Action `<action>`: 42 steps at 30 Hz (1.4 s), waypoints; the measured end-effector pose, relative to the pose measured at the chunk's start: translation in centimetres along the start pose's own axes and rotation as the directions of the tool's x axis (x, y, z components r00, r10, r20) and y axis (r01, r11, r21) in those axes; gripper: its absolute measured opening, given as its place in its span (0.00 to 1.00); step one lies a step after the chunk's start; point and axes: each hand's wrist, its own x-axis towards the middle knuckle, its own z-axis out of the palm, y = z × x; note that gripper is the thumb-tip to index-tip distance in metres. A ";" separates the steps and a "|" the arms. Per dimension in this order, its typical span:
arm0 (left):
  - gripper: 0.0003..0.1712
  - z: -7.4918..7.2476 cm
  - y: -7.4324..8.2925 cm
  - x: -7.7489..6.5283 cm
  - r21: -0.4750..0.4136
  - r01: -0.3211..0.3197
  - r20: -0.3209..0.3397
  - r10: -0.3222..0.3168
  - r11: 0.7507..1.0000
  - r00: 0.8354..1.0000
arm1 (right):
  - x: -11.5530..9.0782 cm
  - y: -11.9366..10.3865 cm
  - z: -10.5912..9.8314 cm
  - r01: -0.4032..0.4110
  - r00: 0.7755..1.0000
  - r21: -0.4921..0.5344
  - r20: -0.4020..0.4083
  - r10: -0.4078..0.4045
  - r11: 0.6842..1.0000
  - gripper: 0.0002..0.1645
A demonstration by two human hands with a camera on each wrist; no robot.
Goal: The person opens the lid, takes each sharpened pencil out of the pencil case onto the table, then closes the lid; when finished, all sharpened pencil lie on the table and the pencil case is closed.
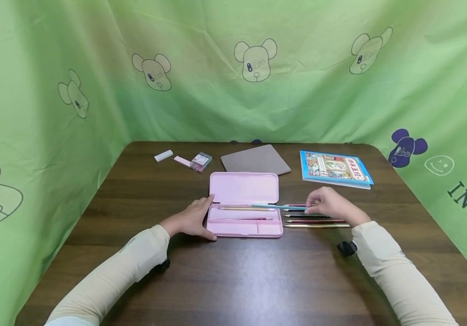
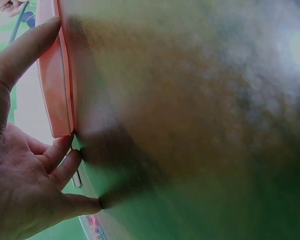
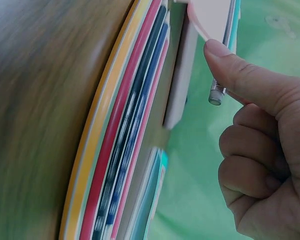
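A pink pencil case (image 1: 245, 230) lies with its lid (image 1: 244, 188) raised at the back. Inside are a pale pencil (image 1: 239, 208) and a thin pink-and-white pencil (image 1: 254, 218). My left hand (image 1: 194, 217) spreads round the case's left end. In the left wrist view, its thumb touches the case's front edge, and other fingertips rest on the table. With thumb and curled fingers, my right hand (image 1: 326, 202) pinches a light-blue pencil (image 1: 276, 206) by its right end. This pencil reaches left over the case. Below that hand lies a row of several pencils (image 3: 107, 120).
At the back left are a white eraser (image 1: 163, 155), a pink strip (image 1: 182, 161) and a small clear box (image 1: 201, 161). A grey flat board (image 1: 254, 159) lies behind the lid. To the right is a blue-edged book (image 1: 335, 169). Green cloth surrounds the table.
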 end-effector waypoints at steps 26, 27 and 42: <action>0.69 0.0 0.0 0.2 0.002 -0.006 0.004 0.006 1.000 1.000 | -7.1 5.7 -1.7 -0.073 0.997 -0.092 0.008 0.074 0.993 0.06; 0.69 -0.1 0.0 0.2 0.004 -0.003 0.007 0.003 1.000 1.000 | -7.1 5.9 -1.7 -0.078 0.997 -0.097 0.013 0.079 0.992 0.06; 0.69 -0.1 0.0 0.2 0.008 -0.006 0.009 0.006 1.000 1.000 | -7.3 6.5 -1.4 -0.086 0.996 -0.147 0.027 0.091 0.985 0.09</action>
